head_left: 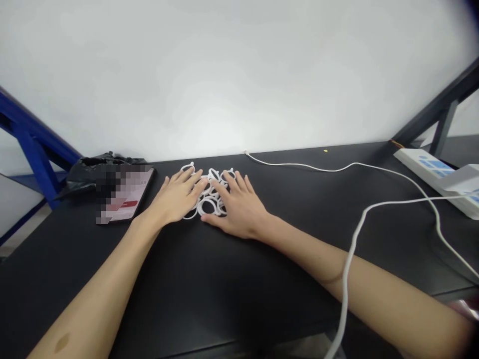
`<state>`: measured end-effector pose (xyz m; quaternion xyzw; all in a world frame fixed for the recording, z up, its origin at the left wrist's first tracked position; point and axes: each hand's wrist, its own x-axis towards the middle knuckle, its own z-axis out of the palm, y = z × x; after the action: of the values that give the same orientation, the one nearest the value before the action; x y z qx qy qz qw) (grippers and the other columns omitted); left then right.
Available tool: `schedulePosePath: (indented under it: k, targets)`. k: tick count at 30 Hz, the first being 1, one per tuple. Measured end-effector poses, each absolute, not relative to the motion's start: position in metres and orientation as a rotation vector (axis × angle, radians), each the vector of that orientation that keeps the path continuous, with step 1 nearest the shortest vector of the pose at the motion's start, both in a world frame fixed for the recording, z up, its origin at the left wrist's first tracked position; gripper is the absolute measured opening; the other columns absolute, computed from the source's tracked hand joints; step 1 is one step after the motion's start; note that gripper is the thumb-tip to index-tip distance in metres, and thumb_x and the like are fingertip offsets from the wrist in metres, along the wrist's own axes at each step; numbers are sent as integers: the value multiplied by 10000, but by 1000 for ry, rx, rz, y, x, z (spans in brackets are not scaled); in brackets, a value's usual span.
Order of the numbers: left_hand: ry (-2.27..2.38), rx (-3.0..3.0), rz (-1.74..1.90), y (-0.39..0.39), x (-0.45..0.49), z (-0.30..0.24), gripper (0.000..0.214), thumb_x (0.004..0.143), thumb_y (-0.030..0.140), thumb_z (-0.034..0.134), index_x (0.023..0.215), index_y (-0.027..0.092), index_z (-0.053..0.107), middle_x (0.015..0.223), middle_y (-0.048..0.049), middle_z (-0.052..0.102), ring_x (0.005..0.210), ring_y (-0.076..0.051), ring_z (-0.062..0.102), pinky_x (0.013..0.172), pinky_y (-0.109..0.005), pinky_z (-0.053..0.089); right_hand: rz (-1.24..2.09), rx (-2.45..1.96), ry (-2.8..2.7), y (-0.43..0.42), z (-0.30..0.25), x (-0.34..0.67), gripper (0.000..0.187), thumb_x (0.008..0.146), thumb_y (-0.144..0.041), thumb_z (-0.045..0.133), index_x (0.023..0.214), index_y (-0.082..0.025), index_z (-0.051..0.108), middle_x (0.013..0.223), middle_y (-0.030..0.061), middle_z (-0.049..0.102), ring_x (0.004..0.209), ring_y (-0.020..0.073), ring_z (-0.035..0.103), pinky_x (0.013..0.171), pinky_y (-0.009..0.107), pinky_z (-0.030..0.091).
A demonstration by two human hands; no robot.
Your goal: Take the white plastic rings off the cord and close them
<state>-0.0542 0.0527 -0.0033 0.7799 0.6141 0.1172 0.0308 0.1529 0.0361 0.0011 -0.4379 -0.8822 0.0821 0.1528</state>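
Note:
A loose heap of several white rings (208,205), some with a small eyelet on the rim like curtain rings, lies on the black tabletop (209,279). My left hand (178,197) rests palm down over the left side of the heap, fingers stretched out and apart. From the other side my right hand (239,207) lies flat over the right part, its fingers spread and its thumb by the lower rings. Both hands touch the heap, and neither grips a ring. Some rings are partly hidden beneath the fingers.
Left of the hands lies a phone (136,192), partly blurred out, with a crumpled black plastic bag (84,172) behind it. A white cable (355,239) passes over my right forearm. A white power strip (430,169) stands at right; a white wall (239,75) closes the back.

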Motion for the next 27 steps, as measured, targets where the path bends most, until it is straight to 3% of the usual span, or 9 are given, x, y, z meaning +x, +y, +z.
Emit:
schedulePosePath:
  k: [4, 8, 12, 17, 22, 27]
  targets:
    - [1900, 2285, 286, 42, -48, 4, 698, 980, 639, 132, 1530, 258, 332, 1621, -88, 265, 1494, -368, 213, 1133, -705, 190, 316, -1334, -2517, 60, 3, 157, 1050, 781, -824, 466, 1577, -183, 229, 1635, 192, 190, 1488, 467, 127, 1179, 641, 153]
    - [1812, 2279, 316, 37, -43, 6, 694, 981, 638, 161, 1545, 252, 285, 1634, -64, 243, 1515, -313, 165, 1182, -652, 130, 392, -1253, -2562, 75, 6, 158, 1011, 810, -822, 419, 1583, -206, 209, 1633, 182, 196, 1493, 428, 165, 1188, 613, 158]
    - [1739, 2272, 511, 39, -37, 3, 667, 992, 599, 224, 1522, 207, 329, 1590, -89, 356, 1484, -279, 271, 1208, -571, 171, 432, -1136, -2603, 81, 6, 157, 953, 857, -800, 353, 1574, -182, 239, 1618, 178, 249, 1492, 407, 194, 1194, 601, 153]
    - [1707, 2226, 767, 44, -32, -3, 590, 974, 566, 321, 1393, 185, 489, 1456, -107, 514, 1353, -289, 446, 1136, -501, 351, 412, -1022, -2589, 83, 2, 153, 963, 860, -791, 370, 1540, -112, 306, 1595, 190, 309, 1474, 386, 266, 1195, 572, 203]
    - [1746, 2194, 944, 46, -32, -2, 528, 990, 533, 283, 1230, 176, 591, 1290, -100, 606, 1233, -257, 524, 1095, -446, 397, 417, -1005, -2585, 84, 1, 149, 985, 854, -802, 362, 1536, -93, 306, 1588, 210, 314, 1472, 376, 274, 1201, 548, 209]
    - [1833, 2140, 1104, 44, -35, 4, 515, 1016, 463, 208, 1166, 191, 619, 1226, -101, 631, 1206, -261, 534, 1069, -448, 406, 488, -1031, -2551, 84, 4, 148, 1010, 822, -820, 404, 1550, -130, 286, 1619, 201, 236, 1496, 408, 179, 1205, 570, 176]
